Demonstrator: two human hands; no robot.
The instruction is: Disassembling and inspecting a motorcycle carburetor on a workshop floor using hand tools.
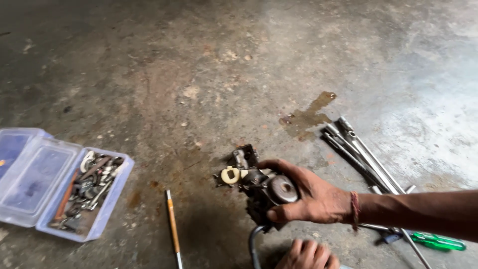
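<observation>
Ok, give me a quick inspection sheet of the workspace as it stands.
Surface: stained concrete floor, wet patch.
Job's things: dark metal engine part with a cream plastic piece, held above the floor.
Clutter: open clear plastic box of small hardware, orange-handled tool, bundle of metal wrenches, green-handled screwdriver.
Grippers: right hand grips the part; left hand at the bottom edge, grasp unclear.
Cables: bent metal tube below the part.
Surroundings: nothing seen.
</observation>
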